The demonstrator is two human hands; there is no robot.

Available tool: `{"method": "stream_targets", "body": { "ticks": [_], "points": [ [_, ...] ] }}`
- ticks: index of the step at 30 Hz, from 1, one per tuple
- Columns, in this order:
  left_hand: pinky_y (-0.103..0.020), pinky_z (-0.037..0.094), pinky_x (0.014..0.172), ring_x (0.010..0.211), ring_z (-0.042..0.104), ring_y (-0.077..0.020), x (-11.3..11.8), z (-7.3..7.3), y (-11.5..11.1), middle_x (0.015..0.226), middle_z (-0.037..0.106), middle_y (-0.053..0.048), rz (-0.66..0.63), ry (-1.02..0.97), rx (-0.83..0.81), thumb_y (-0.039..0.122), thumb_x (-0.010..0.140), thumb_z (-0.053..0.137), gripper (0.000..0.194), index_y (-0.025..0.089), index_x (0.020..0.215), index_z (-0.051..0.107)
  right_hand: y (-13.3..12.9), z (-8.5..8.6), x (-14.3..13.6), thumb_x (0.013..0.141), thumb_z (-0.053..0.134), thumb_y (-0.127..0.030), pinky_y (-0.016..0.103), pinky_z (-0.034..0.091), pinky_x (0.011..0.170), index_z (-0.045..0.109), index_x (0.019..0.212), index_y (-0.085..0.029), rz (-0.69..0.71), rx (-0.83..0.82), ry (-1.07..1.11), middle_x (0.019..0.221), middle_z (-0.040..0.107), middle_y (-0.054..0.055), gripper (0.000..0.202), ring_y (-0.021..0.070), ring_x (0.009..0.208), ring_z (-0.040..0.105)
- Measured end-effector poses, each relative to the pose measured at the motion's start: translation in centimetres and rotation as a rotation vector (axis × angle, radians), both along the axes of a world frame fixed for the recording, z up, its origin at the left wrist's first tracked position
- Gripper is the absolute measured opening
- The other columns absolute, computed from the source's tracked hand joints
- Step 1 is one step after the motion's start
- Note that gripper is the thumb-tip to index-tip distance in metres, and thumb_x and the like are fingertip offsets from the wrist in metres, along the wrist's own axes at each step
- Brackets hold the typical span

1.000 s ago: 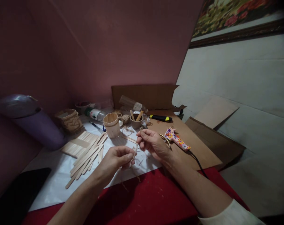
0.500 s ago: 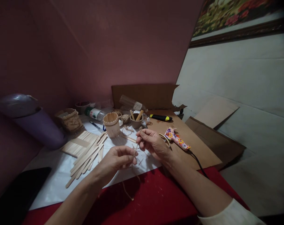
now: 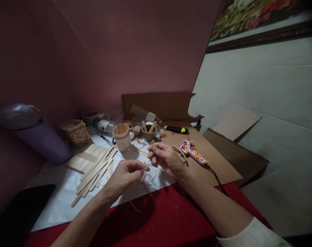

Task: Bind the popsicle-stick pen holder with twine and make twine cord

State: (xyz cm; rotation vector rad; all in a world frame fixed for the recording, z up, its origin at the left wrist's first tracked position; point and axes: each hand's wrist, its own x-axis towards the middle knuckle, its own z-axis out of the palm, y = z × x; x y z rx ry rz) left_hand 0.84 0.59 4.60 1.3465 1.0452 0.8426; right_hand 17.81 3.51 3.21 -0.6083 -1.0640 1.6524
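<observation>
A thin strand of tan twine runs between my two hands, above the white sheet. My left hand pinches it between thumb and fingertips. Slightly higher and farther off, my right hand is closed on the other part, and a small tan tip shows above its thumb. A loose end of twine hangs below my left hand over the red cloth. Just beyond my hands stands a round pale wooden cup with a scalloped rim. A gold bangle shows at my right wrist.
Wooden craft sticks lie fanned on the left. On the cardboard at right are a flowered glue gun and a black-yellow utility knife. A small pot, plastic bottle and carved box stand behind.
My left hand's fingers have shifted slightly along the twine, drawing back a little to the left. The hanging end has swung left and up. My right hand keeps its grip.
</observation>
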Motion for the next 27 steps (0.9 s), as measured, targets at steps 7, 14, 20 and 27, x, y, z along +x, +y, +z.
{"method": "stream_targets", "body": {
  "ticks": [7, 14, 20, 27],
  "points": [
    [-0.021, 0.029, 0.049, 0.052, 0.039, -0.0075, -0.1, -0.9, 0.0, 0.058, 0.056, 0.000, 0.015, 0.047, 0.143, 0.036, 0.067, 0.071, 0.024, 0.013, 0.073, 0.071, -0.1, 0.0, 0.0, 0.078, 0.066, -0.032, 0.017, 0.039, 0.044, 0.063, 0.082, -0.013, 0.020, -0.008, 0.001, 0.069, 0.064, 0.000, 0.020, 0.0046, 0.047, 0.053],
    [-0.021, 0.016, 0.038, 0.033, 0.024, -0.0055, -0.3, -0.8, 0.4, 0.033, 0.036, 0.004, 0.190, -0.013, -0.084, 0.060, 0.079, 0.046, 0.055, 0.012, 0.060, 0.065, 0.2, -0.6, 0.0, 0.082, 0.063, -0.031, 0.017, 0.038, 0.041, 0.063, 0.082, -0.013, 0.073, 0.041, 0.009, 0.065, 0.064, 0.000, 0.018, 0.0055, 0.045, 0.054],
    [-0.022, 0.012, 0.035, 0.026, 0.023, -0.0059, -0.6, -1.4, 1.0, 0.027, 0.036, 0.003, 0.122, -0.049, -0.393, 0.064, 0.076, 0.045, 0.057, 0.015, 0.050, 0.056, 0.1, -0.4, 0.0, 0.081, 0.064, -0.034, 0.017, 0.038, 0.041, 0.063, 0.081, -0.013, 0.079, 0.026, 0.008, 0.066, 0.064, 0.000, 0.021, 0.0053, 0.045, 0.053],
    [-0.020, 0.022, 0.037, 0.034, 0.037, -0.0070, 0.0, -2.3, 0.7, 0.038, 0.048, 0.004, 0.191, 0.132, 0.011, 0.052, 0.067, 0.067, 0.044, 0.019, 0.053, 0.042, 0.0, -0.2, 0.0, 0.078, 0.066, -0.032, 0.018, 0.037, 0.042, 0.063, 0.081, -0.013, 0.035, 0.000, 0.006, 0.066, 0.063, 0.000, 0.020, 0.0051, 0.044, 0.052]
  ]
}}
